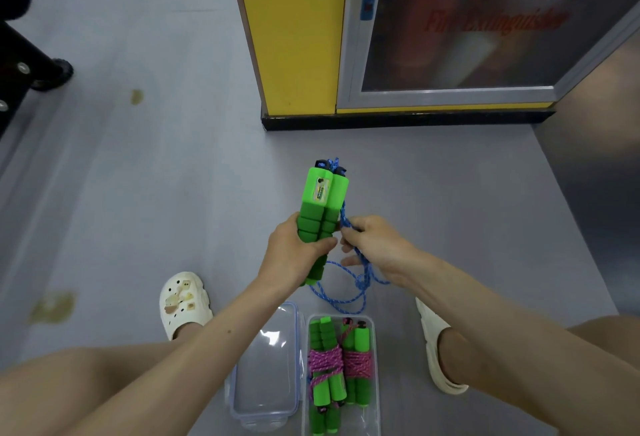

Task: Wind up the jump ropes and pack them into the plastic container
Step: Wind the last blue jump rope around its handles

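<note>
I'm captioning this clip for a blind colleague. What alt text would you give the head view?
A person's left hand grips two green jump-rope handles together while the right hand pinches their loose blue rope. Below, on the grey floor, an open plastic container holds two wound pink-roped jump ropes, its lid beside it.

A grey floor [138,193] carried yellowish stains [52,305] at the left. Far off stood a yellow pillar [294,30], with a glass-fronted fire extinguisher cabinet [467,27] touching its right side. A black wheeled frame [38,65] sat far left. A white clog with charms [183,300] sat near left, a plain clog [438,349] near right.
</note>
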### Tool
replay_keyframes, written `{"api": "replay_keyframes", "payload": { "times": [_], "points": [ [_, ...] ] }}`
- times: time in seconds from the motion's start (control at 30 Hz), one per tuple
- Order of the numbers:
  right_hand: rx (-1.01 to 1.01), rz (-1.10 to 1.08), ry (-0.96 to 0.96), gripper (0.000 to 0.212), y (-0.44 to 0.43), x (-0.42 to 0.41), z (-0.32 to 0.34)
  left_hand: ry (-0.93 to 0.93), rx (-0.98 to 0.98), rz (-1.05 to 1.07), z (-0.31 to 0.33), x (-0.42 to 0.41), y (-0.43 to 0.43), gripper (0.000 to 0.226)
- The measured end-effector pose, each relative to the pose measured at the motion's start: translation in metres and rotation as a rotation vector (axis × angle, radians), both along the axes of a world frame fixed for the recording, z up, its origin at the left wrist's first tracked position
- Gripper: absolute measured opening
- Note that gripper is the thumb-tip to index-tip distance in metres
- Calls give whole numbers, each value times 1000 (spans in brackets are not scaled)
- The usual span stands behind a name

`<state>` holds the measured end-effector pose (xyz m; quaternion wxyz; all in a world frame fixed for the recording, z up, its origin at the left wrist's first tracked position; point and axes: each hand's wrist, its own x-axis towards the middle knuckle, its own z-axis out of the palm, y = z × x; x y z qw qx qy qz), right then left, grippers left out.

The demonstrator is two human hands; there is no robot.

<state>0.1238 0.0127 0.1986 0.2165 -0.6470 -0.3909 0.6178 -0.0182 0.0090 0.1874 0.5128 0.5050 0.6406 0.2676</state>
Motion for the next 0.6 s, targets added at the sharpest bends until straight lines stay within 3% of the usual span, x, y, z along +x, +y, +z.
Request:
{"api": "replay_keyframes", "payload": {
  "times": [0.17,0.3,0.47,0.53,0.6],
  "points": [
    [65,-135,202,19,-2,-1,4,-31,14,25,3,2,0,19],
    [48,-158,85,8,-2,-3,1,19,37,38,3,4,-1,19],
    [255,139,-311,33,-5,-6,-1,410,151,-108,3,4,-5,26],
    [225,192,-315,43,-4,-7,2,518,186,-132,5,4,-8,25],
    [129,190,-179,39,-2,-7,3,569,228,-127,5,4,-9,21]
  ]
}}
